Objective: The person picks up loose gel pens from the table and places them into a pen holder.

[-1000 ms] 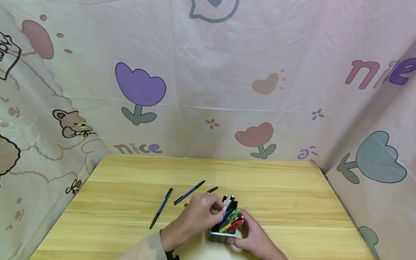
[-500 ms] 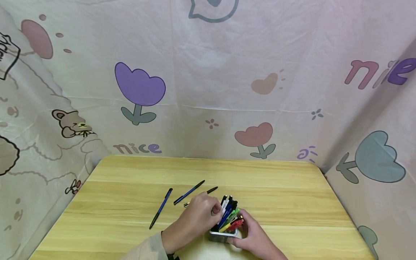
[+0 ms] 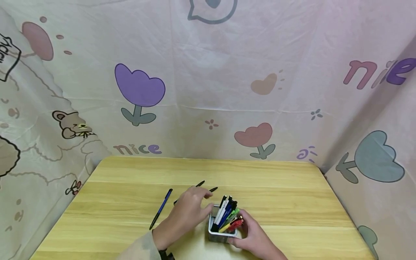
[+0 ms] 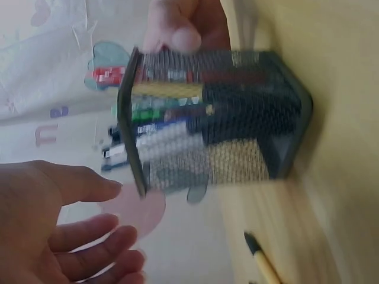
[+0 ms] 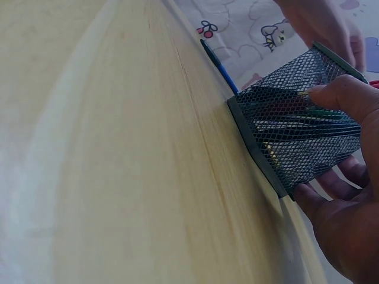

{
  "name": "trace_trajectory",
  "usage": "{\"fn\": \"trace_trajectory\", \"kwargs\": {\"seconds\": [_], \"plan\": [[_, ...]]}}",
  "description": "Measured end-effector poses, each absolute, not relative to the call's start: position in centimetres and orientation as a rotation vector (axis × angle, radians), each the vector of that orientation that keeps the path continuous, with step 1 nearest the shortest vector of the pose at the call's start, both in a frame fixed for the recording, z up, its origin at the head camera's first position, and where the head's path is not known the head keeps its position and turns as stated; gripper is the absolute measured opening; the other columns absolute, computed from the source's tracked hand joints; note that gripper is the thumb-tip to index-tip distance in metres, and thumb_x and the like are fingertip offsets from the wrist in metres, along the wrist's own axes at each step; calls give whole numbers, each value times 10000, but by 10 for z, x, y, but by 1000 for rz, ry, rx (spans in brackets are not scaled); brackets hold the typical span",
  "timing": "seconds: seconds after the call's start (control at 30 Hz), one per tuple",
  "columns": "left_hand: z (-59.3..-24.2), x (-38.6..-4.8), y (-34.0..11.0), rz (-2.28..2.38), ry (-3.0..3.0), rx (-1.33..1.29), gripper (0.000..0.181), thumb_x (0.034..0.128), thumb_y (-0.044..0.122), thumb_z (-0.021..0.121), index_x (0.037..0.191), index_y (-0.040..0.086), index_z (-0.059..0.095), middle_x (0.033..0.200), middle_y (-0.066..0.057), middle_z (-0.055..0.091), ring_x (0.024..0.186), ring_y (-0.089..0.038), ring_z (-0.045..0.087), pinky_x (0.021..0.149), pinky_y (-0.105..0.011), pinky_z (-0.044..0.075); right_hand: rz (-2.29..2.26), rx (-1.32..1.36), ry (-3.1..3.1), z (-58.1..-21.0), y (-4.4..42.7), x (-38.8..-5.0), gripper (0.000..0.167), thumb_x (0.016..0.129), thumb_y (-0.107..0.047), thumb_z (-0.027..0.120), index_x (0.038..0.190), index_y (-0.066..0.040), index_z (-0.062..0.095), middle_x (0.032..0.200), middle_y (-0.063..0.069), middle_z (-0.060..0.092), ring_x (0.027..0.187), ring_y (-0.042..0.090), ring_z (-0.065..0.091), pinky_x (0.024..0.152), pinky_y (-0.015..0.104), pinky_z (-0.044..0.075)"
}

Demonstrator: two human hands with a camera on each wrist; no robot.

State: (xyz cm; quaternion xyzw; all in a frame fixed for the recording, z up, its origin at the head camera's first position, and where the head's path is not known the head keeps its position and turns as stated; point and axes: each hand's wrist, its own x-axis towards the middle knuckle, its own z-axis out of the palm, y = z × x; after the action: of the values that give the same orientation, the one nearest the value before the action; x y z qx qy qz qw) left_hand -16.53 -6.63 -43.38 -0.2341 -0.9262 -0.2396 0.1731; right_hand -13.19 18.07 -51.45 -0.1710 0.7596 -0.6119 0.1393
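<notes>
A black mesh pen holder (image 3: 222, 234) stands on the wooden table, held at its right side by my right hand (image 3: 255, 231). In the right wrist view, the thumb (image 5: 346, 94) and fingers wrap round the mesh. White pens (image 3: 221, 211), dark blue, green, yellow and red pens lean inside it. Just left of the holder, my left hand (image 3: 190, 207) hangs with nothing in it; in the left wrist view its fingers (image 4: 98, 236) are relaxed, apart from the rim. Beyond this hand, two pens show only in part: one black end (image 3: 200, 183) and another black tip (image 3: 213, 189).
A blue pen (image 3: 161, 208) with black ends lies on the table (image 3: 130, 180) to the left of my left hand. Behind and at both sides of the table hangs a pale printed cloth (image 3: 201, 72).
My left hand has let go of a white pen, now standing in the holder, and moved left, covering more of the loose pens. The right hand stays on the holder.
</notes>
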Motion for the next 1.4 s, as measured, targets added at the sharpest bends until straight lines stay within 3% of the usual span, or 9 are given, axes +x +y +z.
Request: {"fn": "trace_trajectory", "kwargs": {"seconds": [0.33, 0.73, 1.17, 1.27, 1.4], "plan": [[-439, -184, -101, -671, -2761, -479, 363, 798, 147, 868, 1117, 28, 742, 1082, -121, 760, 994, -284, 725, 800, -383, 669, -1734, -451, 2209, -515, 182, -131, 729, 808, -101, 854, 1439, -132, 489, 1399, 150, 540, 1230, 68, 612, 1103, 59, 409], [-450, -193, -126, -629, -2867, -329, 417, 810, 137, 848, 1184, 11, 713, 1147, -180, 725, 1012, -333, 709, 792, -417, 664, -1716, -431, 2209, -514, 182, -131, 733, 808, -128, 858, 1443, -149, 491, 1417, 144, 529, 1262, 48, 582, 1100, 44, 384], [-465, -198, -158, -526, -3006, -181, 508, 818, 119, 830, 1245, -91, 649, 1127, -299, 672, 953, -413, 702, 763, -485, 662, -1715, -441, 2224, -514, 182, -131, 739, 801, -118, 860, 1439, -151, 491, 1387, 130, 553, 1271, 75, 602, 1121, 53, 375], [-470, -198, -164, -492, -3046, -156, 532, 821, 139, 838, 1254, -99, 639, 1129, -305, 668, 917, -400, 701, 698, -468, 654, -1711, -452, 2227, -514, 182, -132, 726, 804, -116, 857, 1433, -154, 497, 1390, 130, 547, 1263, 74, 600, 1121, 52, 373], [-475, -199, -172, -462, -3095, -128, 487, 824, 147, 827, 1193, -115, 648, 1034, -262, 669, 754, -291, 642, 547, -370, 571, -1712, -450, 2228, -514, 181, -132, 728, 803, -125, 861, 1434, -166, 500, 1404, 121, 547, 1318, 116, 580, 1125, 53, 370]]}}
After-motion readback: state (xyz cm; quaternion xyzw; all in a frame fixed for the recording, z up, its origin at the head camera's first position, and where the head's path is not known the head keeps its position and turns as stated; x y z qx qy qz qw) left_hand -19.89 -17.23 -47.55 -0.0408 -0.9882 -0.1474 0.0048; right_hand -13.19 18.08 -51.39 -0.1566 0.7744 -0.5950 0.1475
